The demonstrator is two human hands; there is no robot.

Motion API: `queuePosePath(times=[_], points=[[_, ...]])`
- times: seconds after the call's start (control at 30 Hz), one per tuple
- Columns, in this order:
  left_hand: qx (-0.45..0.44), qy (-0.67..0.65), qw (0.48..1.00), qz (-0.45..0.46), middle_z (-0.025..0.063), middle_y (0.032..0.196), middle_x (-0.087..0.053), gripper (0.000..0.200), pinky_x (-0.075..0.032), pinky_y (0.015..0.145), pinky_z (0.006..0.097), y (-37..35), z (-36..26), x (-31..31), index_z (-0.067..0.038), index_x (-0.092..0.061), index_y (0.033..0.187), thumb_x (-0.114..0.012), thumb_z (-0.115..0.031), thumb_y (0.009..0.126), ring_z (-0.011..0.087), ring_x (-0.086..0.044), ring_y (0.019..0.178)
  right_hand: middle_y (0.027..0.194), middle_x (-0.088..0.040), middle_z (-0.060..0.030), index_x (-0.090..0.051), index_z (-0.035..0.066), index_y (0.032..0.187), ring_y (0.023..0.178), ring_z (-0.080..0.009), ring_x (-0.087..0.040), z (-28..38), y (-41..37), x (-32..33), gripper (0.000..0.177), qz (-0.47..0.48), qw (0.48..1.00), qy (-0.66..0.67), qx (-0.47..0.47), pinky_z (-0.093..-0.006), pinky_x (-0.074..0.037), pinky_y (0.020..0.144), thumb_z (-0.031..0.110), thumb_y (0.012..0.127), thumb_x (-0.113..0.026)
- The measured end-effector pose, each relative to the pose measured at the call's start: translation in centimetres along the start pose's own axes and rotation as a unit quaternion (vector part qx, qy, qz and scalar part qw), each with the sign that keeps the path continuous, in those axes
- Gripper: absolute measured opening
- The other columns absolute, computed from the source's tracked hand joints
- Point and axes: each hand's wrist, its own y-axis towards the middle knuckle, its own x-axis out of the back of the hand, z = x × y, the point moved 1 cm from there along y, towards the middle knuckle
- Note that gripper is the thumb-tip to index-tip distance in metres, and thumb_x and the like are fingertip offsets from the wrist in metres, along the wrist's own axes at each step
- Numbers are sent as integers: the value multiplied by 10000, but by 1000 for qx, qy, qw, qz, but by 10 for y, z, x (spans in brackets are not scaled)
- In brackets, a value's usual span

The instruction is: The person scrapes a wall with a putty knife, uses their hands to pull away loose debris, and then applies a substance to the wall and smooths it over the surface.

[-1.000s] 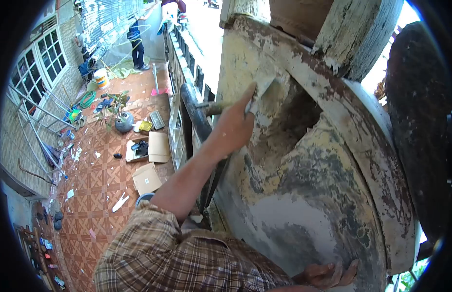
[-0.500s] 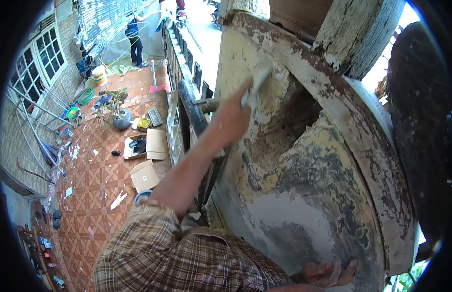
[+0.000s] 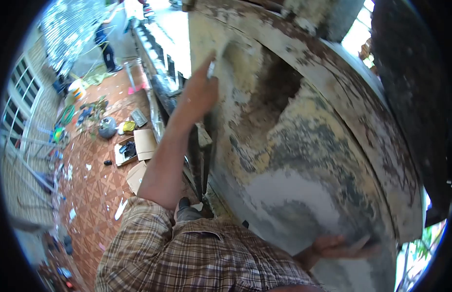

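My left hand (image 3: 200, 95) is raised at the wall's upper left edge, closed around a scraper (image 3: 211, 69). Only a small pale part of the tool shows past the fingers. Right of it, the curved wall panel (image 3: 309, 141) has flaking yellow and grey paint. A deep brown hollow (image 3: 279, 82) opens under its rim. Low on the same panel, my right hand (image 3: 340, 247) is held with fingers stretched out, smeared by motion. No tool can be made out in it. A smooth whitish patch (image 3: 284, 187) lies between the two hands.
A dark railing (image 3: 160, 92) runs left of the wall. Below, the tiled floor (image 3: 89, 190) holds an open cardboard box (image 3: 126, 152), a round pot (image 3: 107, 127), a bucket (image 3: 77, 89) and scattered scraps. Another person (image 3: 105, 46) stands at the far end. A peeling curved ledge (image 3: 352, 102) borders the wall.
The view has shifted, so the wall sits further left. My left hand has moved left with the scraper, away from beside the hollow. My right hand's fingers have straightened and are moving.
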Motion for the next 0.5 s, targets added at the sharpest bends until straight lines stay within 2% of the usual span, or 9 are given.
queuePosePath(times=[0.07,0.1,0.13,0.2,0.23,0.3,0.33,0.43,0.5], points=[[79,-47,996,23,143,806,-617,622,-474,567,321,-3,-12,3,-131,-334,1460,-444,-70,851,186,-555,566,1474,-226,-303,-390,-21,1372,1363,-477,-219,-1,0,-1,534,24,999,-34,-1,-595,-185,1082,346,984,-373],[59,-102,993,24,58,673,-515,614,-410,457,286,-10,-18,6,-140,-334,1463,-450,-80,862,120,-472,497,1489,-203,-297,-348,-17,1408,1380,-479,-177,-1,0,-3,572,35,998,-44,-1,-600,-136,1095,365,983,-365],[82,-257,962,30,-20,627,-450,549,-294,346,214,-21,-23,4,-157,-396,1412,-466,-71,874,63,-374,410,1489,-203,-297,-348,-17,1408,1380,-479,-177,1,0,-3,572,32,997,-66,-8,-600,-136,1095,365,983,-365],[109,-334,936,28,-10,628,-456,422,-279,335,215,-33,-16,9,-102,-465,1289,-487,-51,871,63,-369,401,1514,-142,-289,-263,-12,1454,1403,-469,-100,4,0,-4,631,73,994,-79,-21,-597,-30,1105,399,981,-336],[99,-337,936,23,-3,628,-459,357,-274,330,213,-38,-13,13,-85,-473,1223,-503,-48,869,65,-371,402,1514,-142,-289,-263,-12,1454,1403,-469,-100,8,2,-5,631,74,992,-99,-29,-597,-30,1105,399,981,-336],[104,-353,930,-4,13,619,-460,221,-267,321,207,-43,-9,17,-48,-475,1082,-541,-54,871,70,-372,398,1523,-104,-292,-226,0,1470,1413,-463,-62,17,8,-11,663,82,995,-38,-42,-598,21,1101,430,975,-326],[99,-383,918,7,12,616,-446,161,-269,319,212,-41,-1,21,-50,-469,1022,-542,-61,879,72,-370,397,1531,-93,-281,-232,-4,1467,1421,-447,-51,24,10,-14,684,98,994,-33,-17,-590,33,1102,454,967,-326],[77,-387,918,37,0,585,-397,110,-266,315,216,-39,-6,27,-54,-441,946,-535,-73,892,74,-357,390,1550,-114,-217,-263,9,1460,1436,-402,-42,60,29,-43,710,99,991,-49,79,-583,51,1116,512,960,-299],[82,-385,918,54,-2,578,-390,109,-264,312,215,-40,-10,29,-59,-439,943,-535,-71,892,73,-349,386,1554,-133,-190,-277,49,1464,1446,-357,-55,88,41,-63,692,99,992,-30,65,-565,58,1129,525,962,-284]])
